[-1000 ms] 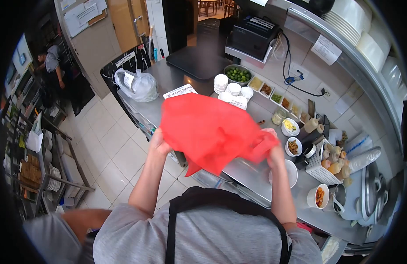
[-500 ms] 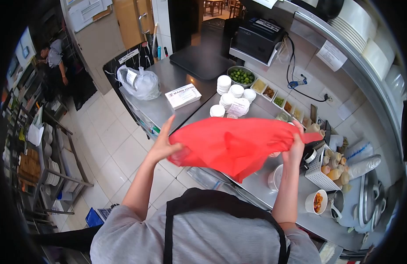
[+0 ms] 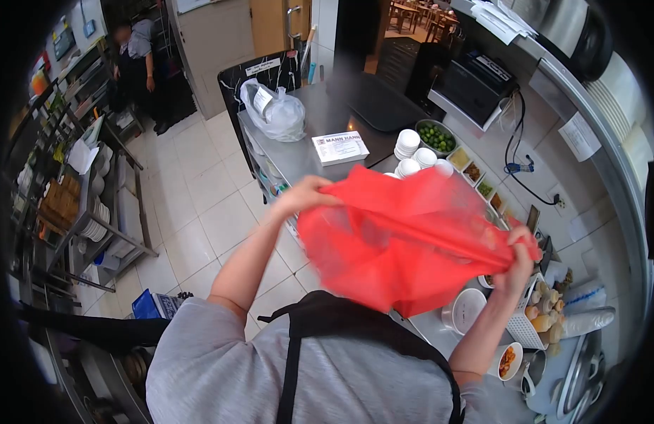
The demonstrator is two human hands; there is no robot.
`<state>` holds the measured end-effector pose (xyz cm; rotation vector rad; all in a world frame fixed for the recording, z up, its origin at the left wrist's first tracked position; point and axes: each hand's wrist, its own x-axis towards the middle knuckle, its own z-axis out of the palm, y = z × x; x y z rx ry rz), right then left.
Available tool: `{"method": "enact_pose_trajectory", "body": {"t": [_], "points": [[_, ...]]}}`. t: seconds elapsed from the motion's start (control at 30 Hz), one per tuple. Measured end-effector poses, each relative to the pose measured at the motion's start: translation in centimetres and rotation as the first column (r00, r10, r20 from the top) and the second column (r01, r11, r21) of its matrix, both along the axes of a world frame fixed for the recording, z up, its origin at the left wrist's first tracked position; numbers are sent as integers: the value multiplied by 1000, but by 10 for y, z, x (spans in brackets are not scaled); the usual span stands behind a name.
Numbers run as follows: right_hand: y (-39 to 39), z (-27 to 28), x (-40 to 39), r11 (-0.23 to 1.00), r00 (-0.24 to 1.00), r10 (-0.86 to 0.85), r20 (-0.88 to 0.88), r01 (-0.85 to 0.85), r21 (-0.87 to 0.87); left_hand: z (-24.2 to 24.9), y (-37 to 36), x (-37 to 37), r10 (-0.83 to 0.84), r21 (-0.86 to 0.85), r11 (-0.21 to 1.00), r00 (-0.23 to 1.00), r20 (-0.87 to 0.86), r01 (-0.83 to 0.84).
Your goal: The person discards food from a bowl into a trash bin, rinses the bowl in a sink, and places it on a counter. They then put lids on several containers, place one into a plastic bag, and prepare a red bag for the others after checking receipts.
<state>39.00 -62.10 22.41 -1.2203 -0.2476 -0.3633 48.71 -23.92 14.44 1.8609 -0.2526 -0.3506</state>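
A red bag [image 3: 404, 240] of thin material hangs stretched between my two hands, above the near part of the steel counter, its edges blurred by motion. My left hand [image 3: 305, 196] grips its upper left side with the fingers closed. At its right end my right hand [image 3: 517, 260] is closed round the bunched material. Behind the bag stand stacks of white lidded cups [image 3: 407, 143], partly covered by it. A white box [image 3: 339, 148] with printing lies beyond my left hand, beside a tied plastic bag [image 3: 274, 113].
A bowl of green limes [image 3: 436, 137] and small ingredient containers [image 3: 472, 172] line the wall side. A white tub [image 3: 464, 309], a food cup [image 3: 509, 361] and a bottle basket [image 3: 530, 314] stand at right. Another person [image 3: 137, 60] is far left, near a shelf rack [image 3: 104, 212].
My left hand has closed on the bag's left side, where it was open before. The bag is spread wider. The camera view has shifted, so the counter appears further right.
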Motion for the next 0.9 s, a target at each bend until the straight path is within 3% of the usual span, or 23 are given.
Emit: {"method": "enact_pose_trajectory", "body": {"t": [0.07,0.13,0.2,0.27,0.33,0.4,0.43,0.47,0.53,0.57,0.6,0.67,0.7,0.73,0.77,0.8,0.83,0.87,0.9], "points": [[-17,6,0,978,977,-208,41,208,1,0,48,12,26,190,980,990,139,-52],[-14,11,-2,971,976,-215,-11,213,-109,30,56,-5,262,-152,963,906,331,-222],[4,-2,4,919,983,-185,-6,170,-356,93,11,-44,321,-255,944,766,557,-210],[52,6,1,817,998,-59,-7,45,-575,110,-48,-74,58,-64,998,620,782,-13],[87,1,-3,797,985,174,-23,-154,-584,93,-104,-84,-241,330,942,546,802,-69],[107,7,-18,794,958,286,-30,-254,-552,40,-135,-60,-293,365,930,502,814,-49],[107,18,-22,727,957,290,32,-198,-658,15,-143,-45,-235,318,942,469,851,-105],[100,24,-24,733,960,278,31,-191,-653,-8,-149,-30,-180,269,951,434,883,-154],[74,30,-26,711,968,253,-1,-187,-678,-39,-138,5,-215,378,913,604,767,-156],[60,29,-23,721,983,181,-15,-143,-678,-34,-132,6,-41,261,941,693,719,-215],[44,32,-17,579,992,127,4,-71,-812,-28,-125,8,131,152,945,760,637,-290],[47,35,-22,247,913,-143,383,407,-879,-61,-107,46,256,-205,959,916,310,-198],[55,37,-27,245,916,-155,371,399,-883,-59,-111,48,249,-360,918,946,205,-164],[69,38,-31,342,889,-27,457,438,-831,-52,-113,46,226,-506,850,969,103,-144],[83,38,-34,442,832,89,548,460,-770,-40,-121,39,177,-541,829,984,19,-139],[98,27,-32,480,864,246,438,284,-830,-28,-120,30,166,-537,833,986,15,-132],[103,13,-19,292,938,319,133,36,-956,-4,-115,13,14,-561,819,981,-193,-123],[102,-10,4,-96,987,144,-65,-51,-994,15,-108,-2,-143,-582,804,911,-386,-120],[96,-41,38,-443,978,-96,-187,-211,-871,25,-89,-12,-291,-776,624,893,-343,-95]]}}
